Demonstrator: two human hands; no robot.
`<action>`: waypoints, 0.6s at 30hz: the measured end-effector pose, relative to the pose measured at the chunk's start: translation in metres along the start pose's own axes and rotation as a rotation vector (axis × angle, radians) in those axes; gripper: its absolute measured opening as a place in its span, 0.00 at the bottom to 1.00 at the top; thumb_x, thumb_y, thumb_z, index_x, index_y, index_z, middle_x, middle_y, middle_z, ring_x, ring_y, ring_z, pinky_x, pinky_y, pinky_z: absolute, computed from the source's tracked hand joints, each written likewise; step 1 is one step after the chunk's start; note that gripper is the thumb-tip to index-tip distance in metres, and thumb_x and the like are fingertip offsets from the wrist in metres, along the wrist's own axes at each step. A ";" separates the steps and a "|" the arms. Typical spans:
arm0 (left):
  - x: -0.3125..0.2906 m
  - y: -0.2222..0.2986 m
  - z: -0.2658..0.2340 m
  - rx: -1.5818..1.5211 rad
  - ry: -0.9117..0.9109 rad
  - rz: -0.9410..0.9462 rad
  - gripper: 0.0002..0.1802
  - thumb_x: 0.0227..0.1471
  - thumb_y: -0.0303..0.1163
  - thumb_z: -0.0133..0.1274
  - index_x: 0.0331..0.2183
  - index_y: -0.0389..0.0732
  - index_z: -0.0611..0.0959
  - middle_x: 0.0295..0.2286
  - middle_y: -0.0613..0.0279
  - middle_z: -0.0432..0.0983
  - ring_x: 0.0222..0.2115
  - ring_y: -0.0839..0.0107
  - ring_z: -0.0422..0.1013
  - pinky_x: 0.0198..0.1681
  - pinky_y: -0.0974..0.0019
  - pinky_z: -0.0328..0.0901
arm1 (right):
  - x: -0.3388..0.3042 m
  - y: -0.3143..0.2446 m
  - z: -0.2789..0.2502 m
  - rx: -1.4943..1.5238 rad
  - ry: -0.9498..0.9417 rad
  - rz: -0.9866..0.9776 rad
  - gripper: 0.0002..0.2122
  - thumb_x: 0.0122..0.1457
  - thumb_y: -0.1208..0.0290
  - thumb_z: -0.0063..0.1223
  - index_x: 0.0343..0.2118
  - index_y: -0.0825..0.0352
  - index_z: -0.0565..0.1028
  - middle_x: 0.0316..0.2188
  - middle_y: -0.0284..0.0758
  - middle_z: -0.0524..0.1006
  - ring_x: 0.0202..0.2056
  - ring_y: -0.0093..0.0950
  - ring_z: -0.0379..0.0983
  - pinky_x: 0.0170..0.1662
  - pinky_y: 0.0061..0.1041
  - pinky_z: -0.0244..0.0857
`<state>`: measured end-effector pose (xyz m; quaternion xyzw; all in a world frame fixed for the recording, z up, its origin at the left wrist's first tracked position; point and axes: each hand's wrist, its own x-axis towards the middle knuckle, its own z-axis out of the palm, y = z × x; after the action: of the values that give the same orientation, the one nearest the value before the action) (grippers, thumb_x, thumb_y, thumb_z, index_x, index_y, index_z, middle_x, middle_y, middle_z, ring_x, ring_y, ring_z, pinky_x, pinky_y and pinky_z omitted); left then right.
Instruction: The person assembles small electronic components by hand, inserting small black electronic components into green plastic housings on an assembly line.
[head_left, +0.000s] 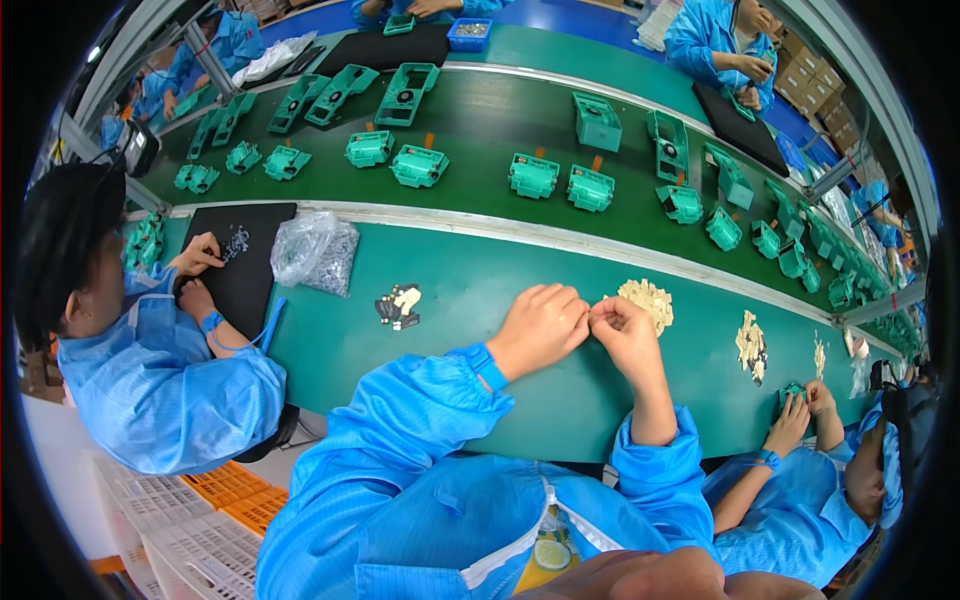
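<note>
My left hand (540, 326) and my right hand (630, 338) meet above the green bench, fingertips pinched close together. Whatever lies between the fingers is hidden or too small to make out. Just beyond my right hand is a heap of small cream-coloured flat pieces (652, 303), partly covered by that hand. A smaller pile of black and cream pieces (399, 306) lies to the left of my left hand. Farther right on the bench is another pile of cream pieces with some dark ones (752, 346).
Green plastic housings (420, 166) stand in rows on the dark green belt (470, 130) behind a pale rail. At left a co-worker (170, 350) handles small parts on a black mat, near a plastic bag of parts (325, 255). Another co-worker (800, 500) sits at right.
</note>
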<state>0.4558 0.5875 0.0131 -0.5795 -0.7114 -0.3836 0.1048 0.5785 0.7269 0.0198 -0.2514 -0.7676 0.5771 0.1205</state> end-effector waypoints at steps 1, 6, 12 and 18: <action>0.001 0.001 0.000 -0.003 0.004 0.005 0.04 0.45 0.29 0.61 0.26 0.42 0.82 0.25 0.62 0.76 0.27 0.60 0.75 0.31 0.58 0.69 | 0.000 0.001 -0.001 -0.003 0.002 -0.006 0.07 0.56 0.76 0.57 0.34 0.74 0.78 0.27 0.34 0.80 0.29 0.20 0.76 0.35 0.21 0.71; 0.003 0.000 0.003 -0.019 0.029 -0.010 0.03 0.46 0.28 0.61 0.26 0.41 0.81 0.25 0.61 0.77 0.28 0.59 0.75 0.31 0.57 0.69 | -0.001 -0.007 -0.001 -0.001 0.027 -0.022 0.05 0.56 0.76 0.57 0.33 0.73 0.77 0.26 0.32 0.79 0.28 0.18 0.74 0.33 0.20 0.69; 0.007 0.003 -0.003 -0.075 0.076 -0.097 0.02 0.46 0.25 0.60 0.26 0.40 0.82 0.26 0.60 0.77 0.26 0.58 0.75 0.30 0.58 0.70 | -0.001 -0.009 -0.003 0.074 0.026 -0.029 0.04 0.56 0.76 0.56 0.32 0.71 0.76 0.25 0.29 0.77 0.27 0.15 0.70 0.31 0.17 0.66; 0.006 0.001 0.001 -0.242 0.041 -0.293 0.04 0.48 0.25 0.60 0.29 0.36 0.82 0.27 0.59 0.78 0.25 0.64 0.76 0.29 0.62 0.70 | 0.001 -0.002 -0.004 0.184 0.014 -0.030 0.03 0.57 0.77 0.55 0.32 0.70 0.76 0.24 0.26 0.75 0.26 0.13 0.67 0.29 0.16 0.62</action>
<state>0.4550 0.5929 0.0168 -0.4701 -0.7347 -0.4890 -0.0083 0.5792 0.7302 0.0230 -0.2318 -0.7143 0.6415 0.1569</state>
